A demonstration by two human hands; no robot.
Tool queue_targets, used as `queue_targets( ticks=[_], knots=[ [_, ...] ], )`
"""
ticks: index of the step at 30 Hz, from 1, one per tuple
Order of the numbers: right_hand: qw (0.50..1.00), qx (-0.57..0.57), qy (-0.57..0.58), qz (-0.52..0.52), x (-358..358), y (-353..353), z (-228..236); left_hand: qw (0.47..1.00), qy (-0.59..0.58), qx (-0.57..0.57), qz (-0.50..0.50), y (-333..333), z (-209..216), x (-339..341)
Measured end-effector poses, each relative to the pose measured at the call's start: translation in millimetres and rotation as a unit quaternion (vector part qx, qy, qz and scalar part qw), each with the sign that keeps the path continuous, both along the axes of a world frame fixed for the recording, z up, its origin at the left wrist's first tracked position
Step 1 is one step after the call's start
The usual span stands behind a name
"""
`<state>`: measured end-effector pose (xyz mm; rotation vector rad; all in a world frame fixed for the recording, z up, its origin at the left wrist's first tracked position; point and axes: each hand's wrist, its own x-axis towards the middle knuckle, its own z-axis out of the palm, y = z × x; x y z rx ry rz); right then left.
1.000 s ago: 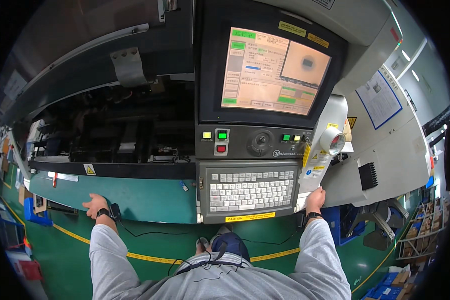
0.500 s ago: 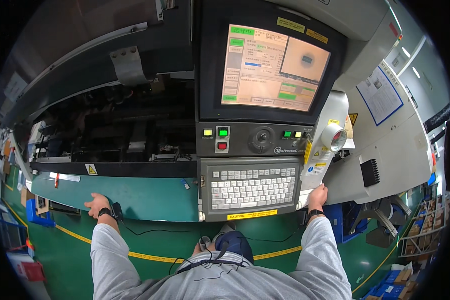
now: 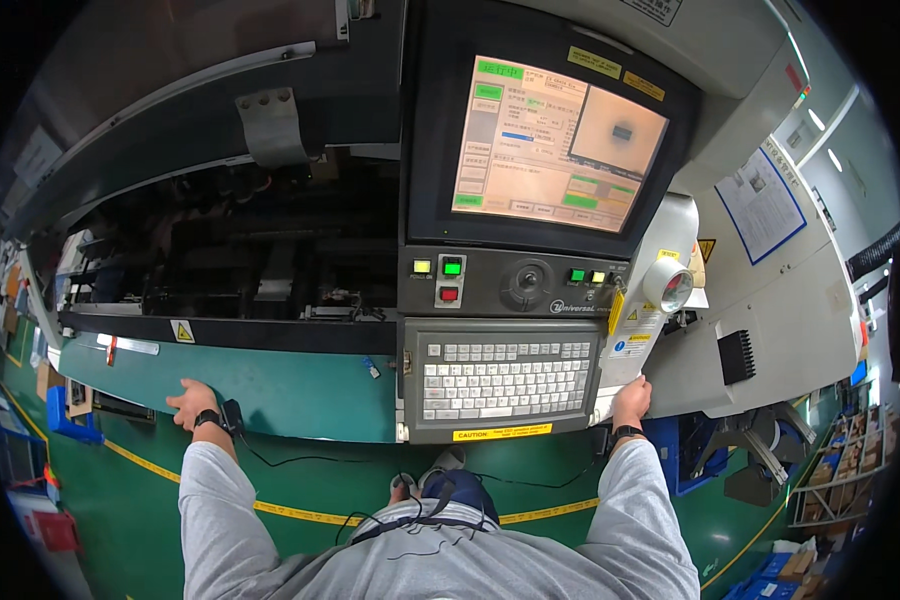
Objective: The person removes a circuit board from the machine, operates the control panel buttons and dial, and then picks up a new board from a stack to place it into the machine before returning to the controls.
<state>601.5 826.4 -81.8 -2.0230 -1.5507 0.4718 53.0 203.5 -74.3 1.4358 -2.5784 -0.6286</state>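
Observation:
My left hand [image 3: 194, 402] rests with its fingers apart on the front edge of a green work surface [image 3: 300, 385]. A dark wristband and a small black clip with a cord sit at that wrist. My right hand [image 3: 630, 400] has its fingers bent against the pale edge of the machine, beside the console's right end; its fingertips are partly hidden. Between my hands lies a grey keyboard [image 3: 505, 380] in its dark frame. Above it is a panel of lit buttons [image 3: 453, 268], and higher still a lit screen [image 3: 560, 140].
Behind the green surface opens the dark machine interior [image 3: 240, 260]. A round red button in a pale housing [image 3: 670, 284] juts out right of the panel. Thin black cords hang from both wrists. Blue bins [image 3: 75, 415] and a shelf of boxes [image 3: 850, 460] stand at the sides.
My view has shifted slightly, and my feet show a little differently below. Both hands stay in their places on the machine's front edge.

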Motion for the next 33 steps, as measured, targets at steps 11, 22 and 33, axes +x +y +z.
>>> queue_targets(
  ticks=[11,22,33],
  knots=[
    [0.999,0.009,-0.03,0.027,35,46,-64,0.999,-0.003,0.026,-0.033,-3,2,5],
    [1.0,-0.002,-0.018,0.019,29,39,-46,0.998,0.01,-0.055,0.034,9,3,1],
    [1.0,0.006,-0.013,0.016,30,44,-47,0.998,0.028,-0.041,0.04,12,7,5]
  ],
)
